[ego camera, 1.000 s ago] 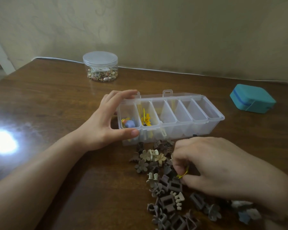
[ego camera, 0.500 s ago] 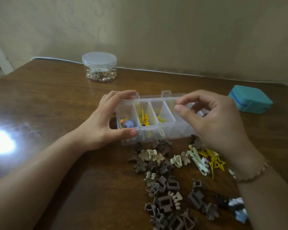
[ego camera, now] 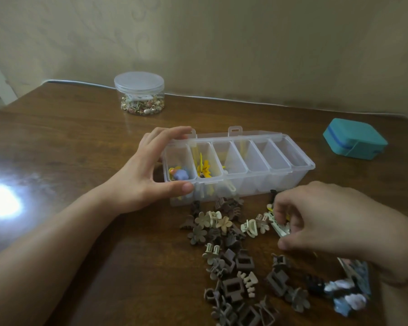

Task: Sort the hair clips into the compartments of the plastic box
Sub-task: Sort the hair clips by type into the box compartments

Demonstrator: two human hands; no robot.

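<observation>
Left hand (ego camera: 139, 182): steadying plastic box (ego camera: 280, 182), thumb and fingers around its end.
Right hand (ego camera: 335, 222): pinching pale clip (ego camera: 279, 228) from pile.
Risk: neighbouring clips snagging, dragged along.

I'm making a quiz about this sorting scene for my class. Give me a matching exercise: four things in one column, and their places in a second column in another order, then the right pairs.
Things
1. round clear jar
2. teal case
3. yellow flower clip
4. left hand

Places
A. in the second compartment from the left of the plastic box
B. far right of the table
C. gripping the box's left end
D. at the table's back edge, by the wall

Pairs: 1-D, 2-B, 3-A, 4-C
</observation>
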